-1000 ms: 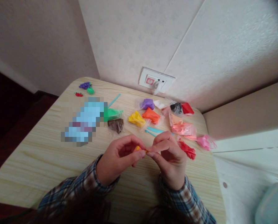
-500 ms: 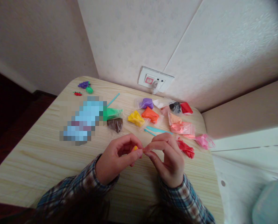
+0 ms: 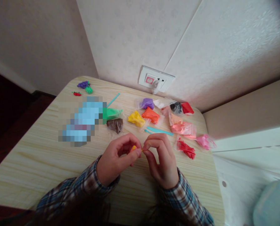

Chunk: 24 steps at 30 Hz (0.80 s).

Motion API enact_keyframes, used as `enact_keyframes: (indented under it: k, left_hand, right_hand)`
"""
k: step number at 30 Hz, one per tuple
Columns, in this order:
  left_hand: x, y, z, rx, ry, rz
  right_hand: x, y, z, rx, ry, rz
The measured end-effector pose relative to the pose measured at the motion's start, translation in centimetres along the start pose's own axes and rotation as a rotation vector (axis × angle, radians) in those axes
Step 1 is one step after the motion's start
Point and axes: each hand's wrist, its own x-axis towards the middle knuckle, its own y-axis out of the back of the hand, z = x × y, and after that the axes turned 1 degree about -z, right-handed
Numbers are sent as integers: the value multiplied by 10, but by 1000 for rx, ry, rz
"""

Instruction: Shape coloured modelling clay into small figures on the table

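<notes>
A small lump of yellow clay (image 3: 134, 147) shows between the fingers of my left hand (image 3: 118, 158), which is closed on it. My right hand (image 3: 162, 158) is closed in a pinch, its thumb and index fingertips meeting the left fingertips at a thin yellow bit. Most of the lump is hidden by the fingers. Just beyond the hands lie a bag of brown clay (image 3: 115, 125), a bag of yellow clay (image 3: 136, 118), flat blue modelling tools (image 3: 160, 131) and a bag of red clay (image 3: 186, 148).
Bags of green (image 3: 113, 113), orange (image 3: 151, 115), purple (image 3: 146, 103) and pink clay (image 3: 204, 142) lie on the wooden table (image 3: 36, 163). Small clay grapes (image 3: 83, 84) sit at the far left corner near a blurred blue object (image 3: 88, 116). A wall socket (image 3: 156, 80) holds a plug.
My right hand has shifted slightly left, and its fingers are bent differently at the pinch. More of the yellow clay shows at the fingertips.
</notes>
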Motion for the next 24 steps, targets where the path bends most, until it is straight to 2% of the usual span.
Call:
enact_keyframes:
  k: [4,7,10,14,17,21,24]
  left_hand:
    - [0,0,-1,22,15,7]
    - [0,1,-1,60,23,21]
    - [-1,1,-2,202,-38,61]
    - [1,-1,-5,589,-180,133]
    - [6,-3,-12,801,-222,153]
    - [12,-1,-23,953,-190,159]
    - [14,2,-25,958,-195,167]
  right_hand:
    - [1,3,3,-62,-19,43]
    - [2,8,9,-68,-131,228]
    - [4,12,16,70,-263,374]
    - [5,14,19,322,-385,356]
    - [5,14,19,458,-430,335]
    - [4,14,21,533,-463,327]
    - [3,16,22,555,-492,319]
